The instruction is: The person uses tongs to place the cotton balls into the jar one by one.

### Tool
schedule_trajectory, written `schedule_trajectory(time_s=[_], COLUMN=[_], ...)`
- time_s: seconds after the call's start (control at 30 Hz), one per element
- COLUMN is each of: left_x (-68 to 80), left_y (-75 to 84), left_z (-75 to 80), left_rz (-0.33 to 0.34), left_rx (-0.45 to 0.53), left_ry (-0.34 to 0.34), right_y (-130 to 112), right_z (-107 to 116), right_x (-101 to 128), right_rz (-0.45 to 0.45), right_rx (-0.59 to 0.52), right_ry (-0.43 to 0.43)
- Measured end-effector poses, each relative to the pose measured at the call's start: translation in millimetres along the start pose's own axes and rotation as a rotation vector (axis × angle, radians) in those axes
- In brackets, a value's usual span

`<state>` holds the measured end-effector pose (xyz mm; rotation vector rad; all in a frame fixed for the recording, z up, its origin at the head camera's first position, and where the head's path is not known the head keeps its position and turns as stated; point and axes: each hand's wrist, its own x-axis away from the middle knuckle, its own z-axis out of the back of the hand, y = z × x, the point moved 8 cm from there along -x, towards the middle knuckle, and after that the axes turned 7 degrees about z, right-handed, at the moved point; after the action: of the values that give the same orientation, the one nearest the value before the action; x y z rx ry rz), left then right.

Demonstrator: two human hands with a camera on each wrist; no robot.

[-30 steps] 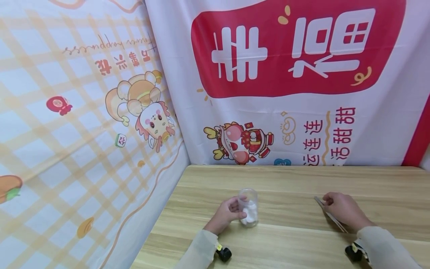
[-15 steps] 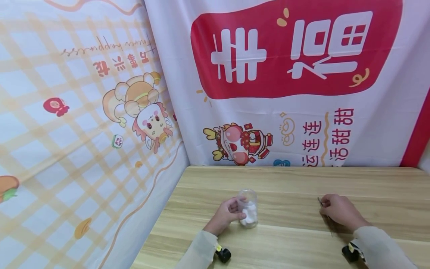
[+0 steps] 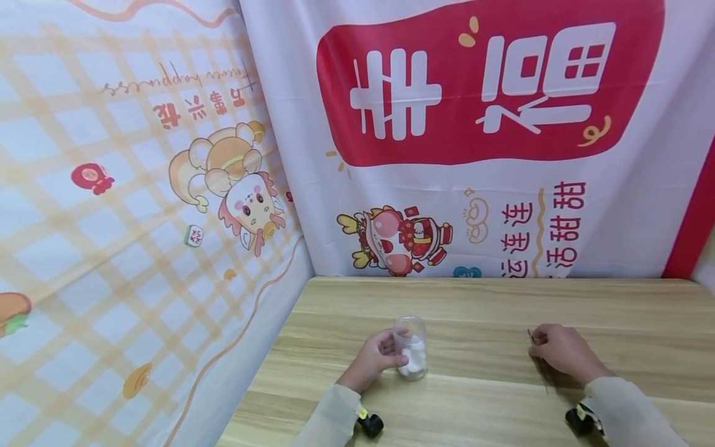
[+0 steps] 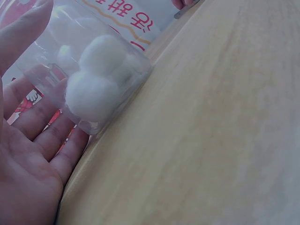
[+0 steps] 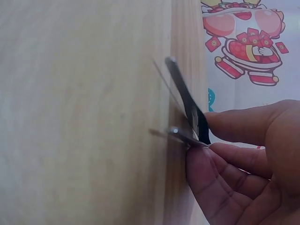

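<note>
My left hand (image 3: 373, 360) holds a clear plastic jar (image 3: 409, 325) upright on the table, thumb in front and fingers at its far side. White cotton balls (image 4: 96, 93) lie in the jar's lower part, seen through the wall in the left wrist view. Well to the right, my right hand (image 3: 565, 352) pinches metal tweezers (image 5: 184, 93) between thumb and fingertips, low over the tabletop. Their two arms stand apart in the right wrist view, with nothing between them. From the head view the tweezers are a thin dark line, partly hidden by the fingers.
Both hands work over a wood-grain table (image 3: 475, 410). A printed white cloth (image 3: 491, 174) hangs behind its far edge, and a checked cloth (image 3: 139, 248) hangs along the left side. A small black camera sits at each wrist.
The tweezers have turned in my right hand, from a broad pale shape to a thin dark one. That hand shifted slightly; the left hand and jar stay almost still.
</note>
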<state>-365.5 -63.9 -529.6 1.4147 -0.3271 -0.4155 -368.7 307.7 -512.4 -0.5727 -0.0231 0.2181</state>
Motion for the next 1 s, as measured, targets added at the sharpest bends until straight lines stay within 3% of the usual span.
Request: schedule_trajectory(time_s=[0.37,0.57,0.67,1.0], left_x=[-4.4,-13.4,-14.9,-5.7], left_y=[-3.5,-0.9,0.5,2.3], left_z=[-7.2,-7.3,-3.8,22.2], left_rz=[0.008,-0.020,-0.036,-0.019], left_rx=[0.023,0.003,-0.007,0.014], left_ry=[-0.035,-0.044,-0.057,-0.006], right_y=[10.5,14.0,14.6,17.0], right_z=[0.7,8.6,8.7,7.8], right_x=[8.9,12.3,15.0,13.6], right_rz=[-0.049,-0.041,-0.037,-0.015], right_rx=[-0.046,-0.044,-0.053,-0.066], right_ry=[-0.006,0.040,0.050,0.035])
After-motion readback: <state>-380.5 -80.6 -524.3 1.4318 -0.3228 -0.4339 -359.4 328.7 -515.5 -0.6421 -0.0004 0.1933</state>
